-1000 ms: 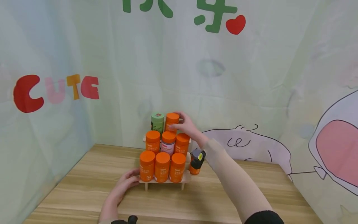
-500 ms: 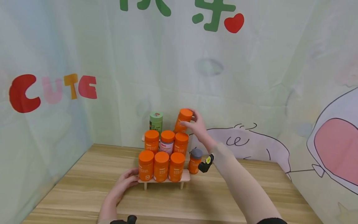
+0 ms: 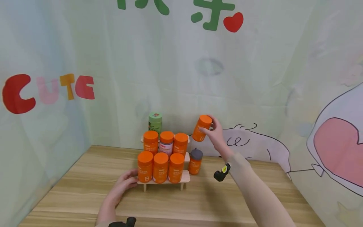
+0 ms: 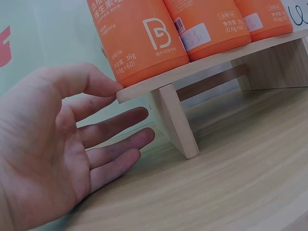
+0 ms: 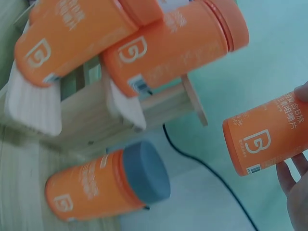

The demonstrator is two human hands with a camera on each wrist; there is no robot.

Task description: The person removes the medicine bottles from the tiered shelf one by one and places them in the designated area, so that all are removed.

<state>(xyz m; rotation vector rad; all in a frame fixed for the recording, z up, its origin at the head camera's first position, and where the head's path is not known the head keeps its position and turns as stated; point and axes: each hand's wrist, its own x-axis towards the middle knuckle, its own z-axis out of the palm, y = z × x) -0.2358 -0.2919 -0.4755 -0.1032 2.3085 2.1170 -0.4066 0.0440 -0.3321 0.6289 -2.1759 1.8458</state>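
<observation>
My right hand (image 3: 215, 133) grips an orange jar (image 3: 202, 128) with an orange lid, holding it tilted in the air to the right of the stepped wooden stand's top tier. In the right wrist view the lid end of this jar (image 5: 264, 132) lies outside the frame. My left hand (image 3: 122, 186) is at the stand's front left corner. Its thumb and forefinger pinch the end of the front board (image 4: 139, 89), while the other fingers (image 4: 115, 137) extend loosely below. Several orange-lidded jars (image 3: 160, 168) fill the two lower tiers, and a green jar (image 3: 155, 123) stands at the top left.
An orange jar with a grey lid (image 3: 195, 162) stands on the wooden table (image 3: 215, 195), right of the stand. Behind it all hangs a printed cloth backdrop (image 3: 158, 63). A dark cable (image 5: 211, 168) runs behind the stand.
My right hand has lifted the orange jar off the top tier, beside the green jar, and carried it right, past the stand's edge. My left hand stays at the stand's corner.
</observation>
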